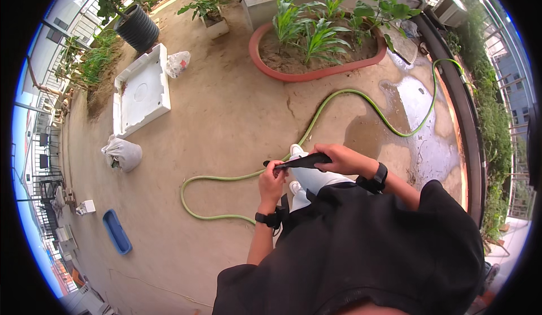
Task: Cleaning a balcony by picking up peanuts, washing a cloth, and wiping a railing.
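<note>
My left hand and my right hand hold a black, flat, tapering object between them in front of my body. Its wider end is in the right hand, while the left fingers pinch the narrow end. What exactly it is, I cannot tell. Below it show my light trousers and white shoes. A green garden hose runs along the concrete floor past my feet, and part of it is hidden behind my arms and legs.
Ahead stands a terracotta-coloured oval planter with leafy plants. Water wets the floor at right, beside a dark ledge. To the left are a white foam box, a filled white sack and a blue trough.
</note>
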`<action>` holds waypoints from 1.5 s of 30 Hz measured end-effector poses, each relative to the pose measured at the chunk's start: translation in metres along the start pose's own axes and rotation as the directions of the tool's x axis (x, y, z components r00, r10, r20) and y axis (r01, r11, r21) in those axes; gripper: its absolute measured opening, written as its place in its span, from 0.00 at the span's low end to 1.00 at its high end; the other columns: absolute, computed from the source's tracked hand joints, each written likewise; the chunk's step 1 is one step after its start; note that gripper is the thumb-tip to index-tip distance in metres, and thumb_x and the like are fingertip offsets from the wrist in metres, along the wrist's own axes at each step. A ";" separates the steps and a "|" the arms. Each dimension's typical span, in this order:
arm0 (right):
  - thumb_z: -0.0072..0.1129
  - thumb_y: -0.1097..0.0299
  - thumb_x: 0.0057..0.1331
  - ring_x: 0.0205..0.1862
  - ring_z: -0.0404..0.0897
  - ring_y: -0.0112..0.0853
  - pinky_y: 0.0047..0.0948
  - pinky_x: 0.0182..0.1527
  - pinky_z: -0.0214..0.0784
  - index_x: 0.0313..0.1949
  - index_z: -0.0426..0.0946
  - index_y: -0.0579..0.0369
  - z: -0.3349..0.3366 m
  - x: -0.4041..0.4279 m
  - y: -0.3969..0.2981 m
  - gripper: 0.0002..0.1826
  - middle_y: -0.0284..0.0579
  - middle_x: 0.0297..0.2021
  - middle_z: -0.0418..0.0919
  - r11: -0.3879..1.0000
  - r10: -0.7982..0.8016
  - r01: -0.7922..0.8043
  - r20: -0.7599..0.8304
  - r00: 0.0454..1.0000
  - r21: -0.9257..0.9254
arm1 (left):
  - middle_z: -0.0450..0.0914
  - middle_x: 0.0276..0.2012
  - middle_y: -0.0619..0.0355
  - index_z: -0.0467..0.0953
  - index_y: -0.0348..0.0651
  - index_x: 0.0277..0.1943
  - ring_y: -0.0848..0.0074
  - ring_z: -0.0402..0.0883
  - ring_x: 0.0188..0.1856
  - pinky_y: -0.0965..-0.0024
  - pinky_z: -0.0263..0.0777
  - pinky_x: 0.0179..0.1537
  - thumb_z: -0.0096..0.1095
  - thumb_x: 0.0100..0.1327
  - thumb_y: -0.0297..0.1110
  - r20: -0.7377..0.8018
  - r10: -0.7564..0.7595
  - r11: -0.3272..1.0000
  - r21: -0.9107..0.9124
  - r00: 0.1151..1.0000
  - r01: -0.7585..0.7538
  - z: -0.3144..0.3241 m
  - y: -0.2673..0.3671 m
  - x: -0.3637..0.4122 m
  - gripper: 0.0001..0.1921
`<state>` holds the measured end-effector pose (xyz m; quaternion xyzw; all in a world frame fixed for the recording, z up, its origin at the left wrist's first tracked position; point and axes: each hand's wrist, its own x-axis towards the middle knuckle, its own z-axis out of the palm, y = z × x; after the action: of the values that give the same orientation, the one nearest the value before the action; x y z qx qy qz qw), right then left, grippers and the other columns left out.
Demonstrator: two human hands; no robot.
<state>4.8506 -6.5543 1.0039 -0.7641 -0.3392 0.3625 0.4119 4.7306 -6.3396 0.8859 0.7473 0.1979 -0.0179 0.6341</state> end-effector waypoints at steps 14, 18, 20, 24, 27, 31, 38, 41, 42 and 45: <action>0.56 0.76 0.62 0.33 0.78 0.47 0.39 0.37 0.68 0.44 0.68 0.59 -0.161 0.249 0.035 0.12 0.51 0.28 0.78 0.994 0.085 -0.063 -0.253 0.964 0.094 | 0.82 0.35 0.52 0.78 0.41 0.41 0.64 0.83 0.33 0.66 0.75 0.32 0.64 0.58 0.28 0.006 0.228 0.917 0.334 0.974 -0.217 -0.096 0.082 0.303 0.07; 0.56 0.76 0.61 0.32 0.78 0.48 0.41 0.36 0.67 0.43 0.68 0.58 -0.216 0.330 0.025 0.12 0.51 0.27 0.77 1.000 -0.020 0.023 -0.332 0.943 0.005 | 0.82 0.36 0.52 0.78 0.42 0.43 0.63 0.83 0.34 0.67 0.75 0.32 0.64 0.58 0.26 0.056 0.229 0.913 0.333 0.972 -0.235 -0.134 0.118 0.387 0.10; 0.56 0.76 0.60 0.33 0.78 0.48 0.40 0.36 0.67 0.42 0.68 0.58 -0.245 0.372 0.009 0.11 0.52 0.28 0.77 0.998 -0.067 0.060 -0.331 0.941 -0.032 | 0.82 0.36 0.52 0.78 0.42 0.44 0.62 0.82 0.35 0.67 0.75 0.32 0.64 0.59 0.25 0.080 0.286 0.895 0.334 0.955 -0.296 -0.155 0.133 0.426 0.10; 0.56 0.76 0.57 0.33 0.77 0.48 0.40 0.36 0.67 0.41 0.68 0.59 -0.286 0.456 -0.010 0.12 0.51 0.28 0.77 0.997 -0.066 0.052 -0.308 0.949 -0.055 | 0.83 0.39 0.52 0.78 0.45 0.48 0.62 0.82 0.37 0.64 0.74 0.34 0.63 0.61 0.29 0.161 0.248 0.900 0.326 0.955 -0.288 -0.203 0.156 0.497 0.11; 0.56 0.74 0.57 0.29 0.76 0.47 0.40 0.34 0.66 0.41 0.69 0.58 -0.298 0.516 -0.015 0.12 0.51 0.25 0.75 0.999 -0.033 0.023 -0.320 0.947 -0.036 | 0.84 0.32 0.54 0.79 0.50 0.48 0.63 0.84 0.32 0.64 0.74 0.32 0.61 0.63 0.33 0.231 0.183 0.860 0.433 0.955 -0.270 -0.242 0.159 0.556 0.10; 0.55 0.74 0.57 0.29 0.77 0.46 0.39 0.34 0.66 0.42 0.69 0.58 -0.310 0.594 -0.025 0.12 0.50 0.25 0.75 1.000 -0.002 0.000 -0.390 0.921 -0.004 | 0.84 0.30 0.54 0.79 0.49 0.47 0.62 0.84 0.31 0.64 0.74 0.32 0.61 0.63 0.34 0.325 0.185 0.837 0.443 0.928 -0.322 -0.298 0.169 0.647 0.10; 0.56 0.74 0.57 0.29 0.76 0.44 0.38 0.35 0.68 0.42 0.69 0.61 -0.345 0.702 -0.041 0.13 0.52 0.26 0.75 0.994 0.108 -0.074 -0.592 0.798 0.081 | 0.85 0.30 0.54 0.78 0.42 0.47 0.70 0.85 0.32 0.70 0.75 0.33 0.57 0.66 0.31 0.572 0.145 0.781 0.435 0.808 -0.448 -0.353 0.218 0.814 0.09; 0.55 0.75 0.58 0.27 0.72 0.29 0.31 0.34 0.66 0.41 0.69 0.62 -0.359 0.749 -0.020 0.11 0.44 0.24 0.74 0.958 0.264 -0.137 -0.586 0.766 0.253 | 0.84 0.28 0.55 0.79 0.44 0.46 0.67 0.84 0.30 0.68 0.74 0.32 0.59 0.65 0.34 0.594 0.145 0.729 0.476 0.791 -0.491 -0.353 0.233 0.875 0.09; 0.55 0.76 0.59 0.28 0.71 0.23 0.27 0.34 0.66 0.42 0.69 0.63 -0.369 0.768 -0.007 0.11 0.41 0.25 0.75 0.946 0.304 -0.161 -0.592 0.747 0.282 | 0.84 0.28 0.55 0.79 0.46 0.45 0.66 0.84 0.30 0.67 0.73 0.31 0.60 0.64 0.35 0.592 0.181 0.718 0.466 0.786 -0.517 -0.349 0.231 0.902 0.09; 0.54 0.74 0.58 0.27 0.73 0.33 0.32 0.35 0.67 0.41 0.69 0.61 -0.377 0.813 0.042 0.11 0.46 0.25 0.75 0.894 0.423 -0.204 -0.597 0.681 0.400 | 0.82 0.27 0.56 0.79 0.48 0.42 0.64 0.82 0.30 0.65 0.72 0.30 0.61 0.62 0.37 0.565 0.154 0.713 0.504 0.810 -0.487 -0.334 0.207 0.957 0.08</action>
<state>5.5859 -6.0531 0.8938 -0.8174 0.0290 0.1760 0.5477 5.6035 -5.7835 0.8804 0.9084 -0.1225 -0.1546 0.3687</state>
